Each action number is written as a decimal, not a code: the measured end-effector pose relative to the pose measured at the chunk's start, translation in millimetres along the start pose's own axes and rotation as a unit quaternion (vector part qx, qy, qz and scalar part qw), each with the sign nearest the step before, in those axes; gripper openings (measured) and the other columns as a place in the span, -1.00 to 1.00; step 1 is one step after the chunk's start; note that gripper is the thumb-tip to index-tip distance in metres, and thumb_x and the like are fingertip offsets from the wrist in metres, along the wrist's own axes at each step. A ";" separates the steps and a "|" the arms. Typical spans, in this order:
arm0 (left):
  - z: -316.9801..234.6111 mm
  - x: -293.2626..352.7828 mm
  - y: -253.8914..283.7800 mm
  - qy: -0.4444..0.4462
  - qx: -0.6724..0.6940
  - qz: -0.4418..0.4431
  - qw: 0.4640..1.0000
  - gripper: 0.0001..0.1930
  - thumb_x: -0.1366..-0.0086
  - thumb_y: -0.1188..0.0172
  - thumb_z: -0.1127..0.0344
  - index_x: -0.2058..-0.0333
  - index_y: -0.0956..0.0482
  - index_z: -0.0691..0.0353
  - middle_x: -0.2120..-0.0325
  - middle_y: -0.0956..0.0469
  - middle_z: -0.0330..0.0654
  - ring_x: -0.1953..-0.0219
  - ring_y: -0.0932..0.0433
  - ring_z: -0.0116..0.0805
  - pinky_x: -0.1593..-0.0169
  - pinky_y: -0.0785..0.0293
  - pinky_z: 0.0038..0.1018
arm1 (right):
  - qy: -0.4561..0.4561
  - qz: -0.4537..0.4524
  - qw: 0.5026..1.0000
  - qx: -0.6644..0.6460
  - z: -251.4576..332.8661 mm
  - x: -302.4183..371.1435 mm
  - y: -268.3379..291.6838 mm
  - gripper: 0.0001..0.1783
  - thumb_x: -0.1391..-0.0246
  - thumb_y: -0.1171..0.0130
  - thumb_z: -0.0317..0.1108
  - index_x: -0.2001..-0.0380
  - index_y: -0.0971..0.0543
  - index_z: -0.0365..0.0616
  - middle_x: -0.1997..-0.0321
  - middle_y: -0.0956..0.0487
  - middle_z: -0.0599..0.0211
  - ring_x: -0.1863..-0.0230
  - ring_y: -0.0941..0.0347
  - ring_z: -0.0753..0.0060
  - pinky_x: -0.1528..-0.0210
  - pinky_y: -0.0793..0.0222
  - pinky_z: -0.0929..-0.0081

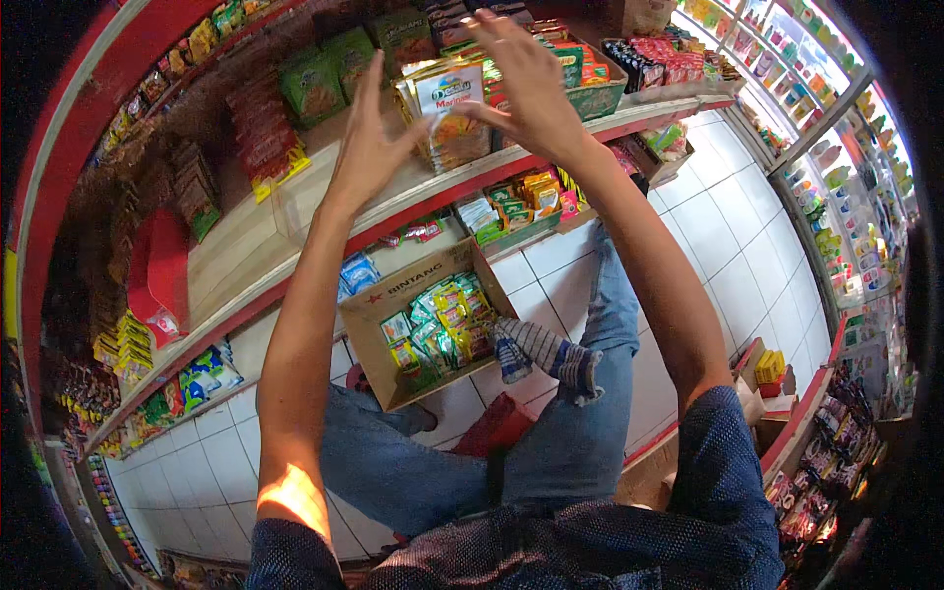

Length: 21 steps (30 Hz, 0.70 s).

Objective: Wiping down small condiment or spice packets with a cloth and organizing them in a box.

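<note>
A row of standing seasoning packets, white and orange at the front, sits on the wooden shelf. On its left side is my left hand, fingers stretched upward and thumb reaching toward the packets. My right hand is at the other side, fingers spread and slightly blurred, its thumb in front of the front packet. Neither hand grips anything; whether the thumbs touch the packets I cannot tell. Beyond my right hand stands a green carton of orange and green packets, partly hidden by the hand.
An open cardboard box with green and yellow sachets is below, between the shelf and my knees. A striped cloth lies by its right edge. Green packets and dark red packets stand further left. A red stool shows between my legs.
</note>
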<state>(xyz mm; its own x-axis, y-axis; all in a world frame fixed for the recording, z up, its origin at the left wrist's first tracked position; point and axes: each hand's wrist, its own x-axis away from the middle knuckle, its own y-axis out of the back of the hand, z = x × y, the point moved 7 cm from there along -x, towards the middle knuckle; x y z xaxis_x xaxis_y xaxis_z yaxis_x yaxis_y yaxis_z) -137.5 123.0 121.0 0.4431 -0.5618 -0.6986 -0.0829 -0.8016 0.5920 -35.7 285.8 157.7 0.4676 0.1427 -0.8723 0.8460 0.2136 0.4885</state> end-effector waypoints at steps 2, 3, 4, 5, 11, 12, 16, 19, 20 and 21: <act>5.7 19.2 20.1 0.050 0.046 -0.091 0.994 -0.15 -0.27 -0.36 0.16 -0.42 -0.12 0.21 -0.39 -0.22 0.08 -0.39 -0.26 0.00 -0.34 -0.29 -0.19 | -0.066 0.038 0.995 -0.071 4.2 20.3 25.8 -0.21 -0.09 -0.41 -0.12 -0.30 -0.35 -0.19 -0.30 -0.44 0.07 -0.30 -0.36 0.03 -0.30 -0.24 0.13; 1.3 36.6 27.8 0.053 0.077 -0.134 0.987 -0.30 -0.32 -0.29 0.21 -0.36 -0.23 0.25 -0.27 -0.39 0.05 -0.30 -0.39 -0.05 -0.26 -0.37 -0.23 | -0.126 0.095 0.980 -0.118 10.5 45.6 34.3 -0.26 -0.11 -0.39 -0.14 -0.27 -0.37 -0.21 -0.25 -0.47 0.04 -0.26 -0.40 0.01 -0.27 -0.28 0.12; 0.0 59.6 31.8 0.064 0.074 -0.137 0.986 -0.30 -0.32 -0.29 0.21 -0.36 -0.23 0.25 -0.27 -0.39 0.05 -0.30 -0.39 -0.05 -0.26 -0.37 -0.23 | -0.185 0.220 0.944 -0.163 24.8 83.9 32.3 -0.28 -0.12 -0.38 -0.15 -0.25 -0.37 -0.23 -0.21 -0.49 0.01 -0.24 -0.41 -0.01 -0.26 -0.29 0.12; 0.1 86.5 31.6 0.071 0.067 -0.110 0.989 -0.41 -0.35 -0.25 0.24 -0.29 -0.32 0.27 -0.18 -0.46 0.03 -0.22 -0.45 -0.05 -0.22 -0.40 -0.22 | -0.237 0.343 0.885 -0.205 46.4 125.4 29.8 -0.30 -0.13 -0.37 -0.15 -0.24 -0.37 -0.25 -0.17 -0.51 -0.01 -0.21 -0.43 -0.02 -0.25 -0.31 0.12; 52.3 233.1 -91.0 0.079 0.089 0.238 0.964 -0.70 -0.40 -0.12 0.26 -0.01 -0.55 0.29 0.04 -0.57 0.10 -0.07 -0.55 0.05 -0.17 -0.44 -0.13 | -0.351 0.660 0.643 -0.167 113.5 321.0 59.1 -0.36 -0.01 -0.30 -0.38 -0.23 -0.44 -0.10 -0.05 -0.58 -0.04 -0.07 -0.54 -0.07 -0.14 -0.41 0.20; 71.6 268.2 -111.9 0.109 0.108 0.312 0.938 -0.68 -0.42 -0.11 0.20 0.00 -0.56 0.28 0.09 -0.59 0.12 -0.04 -0.57 0.09 -0.14 -0.46 -0.09 | -0.341 0.668 0.638 -0.175 111.8 331.5 60.2 -0.36 -0.01 -0.30 -0.38 -0.23 -0.44 -0.10 -0.05 -0.58 -0.04 -0.07 -0.54 -0.07 -0.14 -0.41 0.20; 112.9 356.6 -172.8 0.191 0.000 0.510 0.839 -0.63 -0.44 -0.11 0.08 0.05 -0.57 0.30 0.20 -0.63 0.14 0.06 -0.60 0.17 -0.07 -0.49 -0.02 | -0.473 0.396 0.733 -0.286 68.8 327.1 109.5 -0.62 -0.11 -0.20 -0.45 -0.03 -0.54 -0.22 0.09 -0.61 0.13 0.05 -0.56 0.10 -0.07 -0.42 0.31; 163.5 444.3 -174.7 0.317 -0.117 0.573 0.747 -0.67 -0.36 -0.15 0.20 0.02 -0.54 0.30 -0.04 -0.56 0.10 -0.15 -0.52 0.11 -0.26 -0.33 0.16 | -0.638 0.087 0.637 -0.424 44.5 341.2 150.8 -0.59 -0.30 -0.02 -0.16 0.00 -0.51 -0.28 0.07 -0.56 0.23 0.04 -0.48 0.37 -0.10 -0.38 0.39; 177.0 472.6 -181.5 0.321 -0.115 0.576 0.743 -0.67 -0.36 -0.15 0.20 0.02 -0.54 0.30 -0.04 -0.56 0.10 -0.15 -0.52 0.11 -0.26 -0.33 0.16 | -0.660 0.010 0.616 -0.430 39.8 340.2 163.8 -0.38 -0.34 0.10 0.10 -0.07 -0.48 -0.29 -0.04 -0.54 0.08 -0.11 -0.47 0.21 -0.24 -0.37 0.32; 189.1 481.4 -162.9 0.318 -0.125 0.518 0.784 -0.69 -0.31 -0.17 0.20 0.08 -0.54 0.27 0.03 -0.58 0.11 -0.06 -0.54 0.12 -0.16 -0.38 0.12 | -0.640 -0.087 0.588 -0.487 31.3 356.9 174.4 -0.31 -0.36 0.17 0.18 -0.20 -0.42 -0.22 -0.12 -0.51 0.02 -0.30 -0.37 0.10 -0.38 -0.29 0.16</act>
<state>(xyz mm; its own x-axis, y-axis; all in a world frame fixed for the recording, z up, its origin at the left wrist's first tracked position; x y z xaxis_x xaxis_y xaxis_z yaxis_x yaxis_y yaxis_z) -79.6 -55.5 -387.8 0.6155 -0.6054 0.5047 -0.5505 0.1281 0.8250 286.8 343.7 -69.2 0.7331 -0.6738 0.0920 0.6528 0.6592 -0.3732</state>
